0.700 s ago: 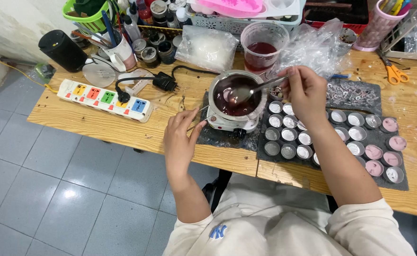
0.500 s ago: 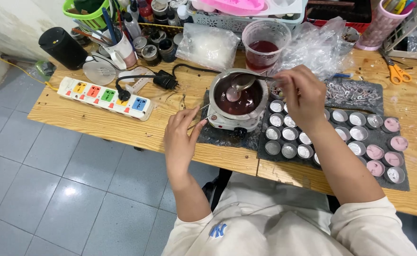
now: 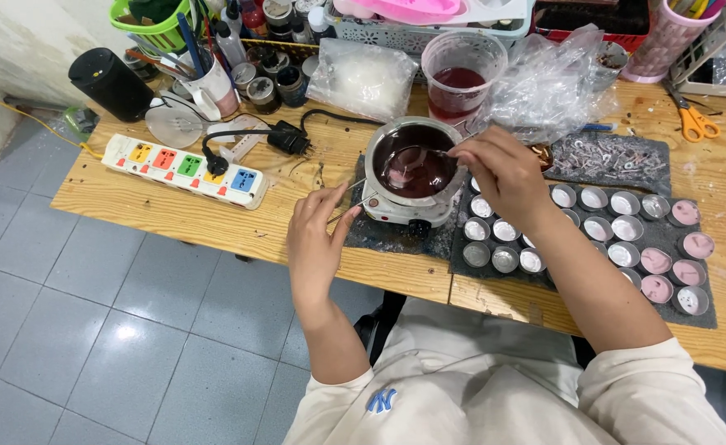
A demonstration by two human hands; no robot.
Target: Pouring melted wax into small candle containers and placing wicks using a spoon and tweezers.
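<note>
Landmark: pot [image 3: 413,165] of dark red liquid on small white heater [image 3: 409,211].

Nearest, left of heater: left hand [image 3: 314,244], flat on table [image 3: 173,216], fingers loose, grasping nothing.

Right of pot: right hand [image 3: 503,169], pinching spoon [image 3: 412,158], bowl dipped in liquid.

Right, below hand: mat of small tins [image 3: 618,239], some pink-filled.

Left: power strip [image 3: 185,170].

Behind: plastic cup [image 3: 462,70].

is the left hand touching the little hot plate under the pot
Apart. The head view shows the left hand resting on the wooden table, with a strip of dark mat visible between its fingertips and the hot plate.
</note>
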